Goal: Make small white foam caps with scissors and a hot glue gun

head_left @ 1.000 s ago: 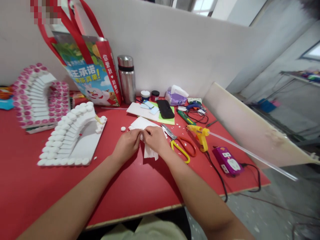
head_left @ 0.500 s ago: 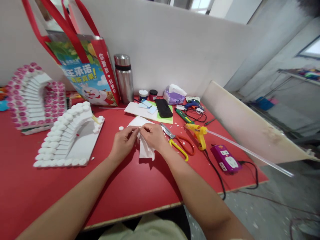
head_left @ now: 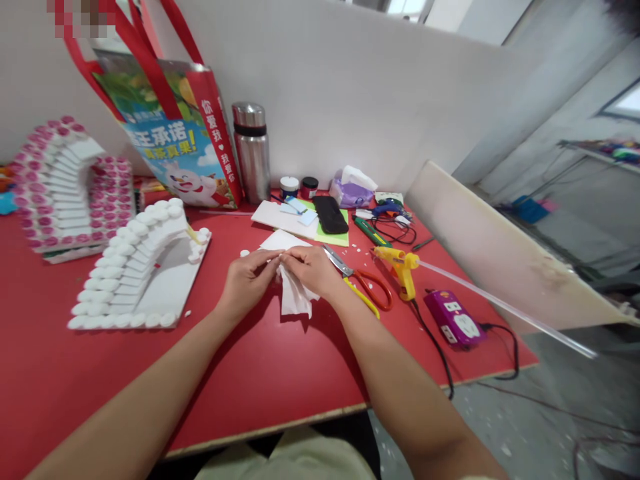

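Note:
My left hand [head_left: 250, 280] and my right hand [head_left: 311, 268] meet over the red table, fingertips pinched together on a white tissue [head_left: 295, 297] that hangs down in folds. Whether something small sits inside the pinch is hidden by the fingers. Behind the hands lies a flat white sheet [head_left: 281, 240], and a small white disc [head_left: 245, 253] rests just left of it. Scissors [head_left: 356, 277] with one red and one yellow handle lie right beside my right hand. To the left stands a white staircase model [head_left: 165, 280] edged with round white pieces.
A yellow glue gun [head_left: 400, 267] with a long clear stick and a purple power socket [head_left: 455, 319] lie on the right. At the back are a steel flask [head_left: 253, 153], a printed bag [head_left: 185, 140], a phone [head_left: 330, 215] and a tissue pack [head_left: 353, 190]. A pink-trimmed model [head_left: 75, 193] stands far left.
The view has shifted slightly. Both hands still pinch at the same place, and the hanging tissue has spread a little to the right.

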The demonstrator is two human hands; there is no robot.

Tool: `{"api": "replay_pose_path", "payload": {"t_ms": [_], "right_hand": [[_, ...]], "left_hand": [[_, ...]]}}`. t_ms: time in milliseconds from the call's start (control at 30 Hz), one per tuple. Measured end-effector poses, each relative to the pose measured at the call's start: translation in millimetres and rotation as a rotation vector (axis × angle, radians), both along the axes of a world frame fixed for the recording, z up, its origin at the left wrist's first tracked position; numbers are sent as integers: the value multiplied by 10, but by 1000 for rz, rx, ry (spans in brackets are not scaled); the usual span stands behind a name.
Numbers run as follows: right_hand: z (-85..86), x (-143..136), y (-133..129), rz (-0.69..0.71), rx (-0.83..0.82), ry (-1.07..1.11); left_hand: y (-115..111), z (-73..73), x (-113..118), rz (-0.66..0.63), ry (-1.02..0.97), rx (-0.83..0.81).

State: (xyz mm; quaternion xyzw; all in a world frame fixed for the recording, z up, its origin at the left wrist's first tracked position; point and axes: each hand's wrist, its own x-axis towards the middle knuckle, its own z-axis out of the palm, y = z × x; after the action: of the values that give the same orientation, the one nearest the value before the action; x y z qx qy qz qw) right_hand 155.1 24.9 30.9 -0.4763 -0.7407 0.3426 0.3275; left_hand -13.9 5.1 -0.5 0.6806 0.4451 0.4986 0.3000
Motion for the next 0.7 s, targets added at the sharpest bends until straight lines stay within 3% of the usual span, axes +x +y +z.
{"api": "replay_pose_path", "payload": {"t_ms": [67,133,267,400,500,700], "right_hand": [[-22,-3,5,-19,-86,66],[-37,1,13,-31,-276,231],[-6,24,38,18,-825,682],[45,20,54,125,-1148,827],[37,5,42,165,-1182,887],[-11,-7,1,165,-965,978]], "left_hand": [[2,10,10,39,10,68],[1,25,28,52,-29,71],[-4,46,57,2,-297,-173],[3,32,44,-45,-543,-386],[15,12,26,-61,-584,-459],[42,1,14,-34,-587,-473]]}}
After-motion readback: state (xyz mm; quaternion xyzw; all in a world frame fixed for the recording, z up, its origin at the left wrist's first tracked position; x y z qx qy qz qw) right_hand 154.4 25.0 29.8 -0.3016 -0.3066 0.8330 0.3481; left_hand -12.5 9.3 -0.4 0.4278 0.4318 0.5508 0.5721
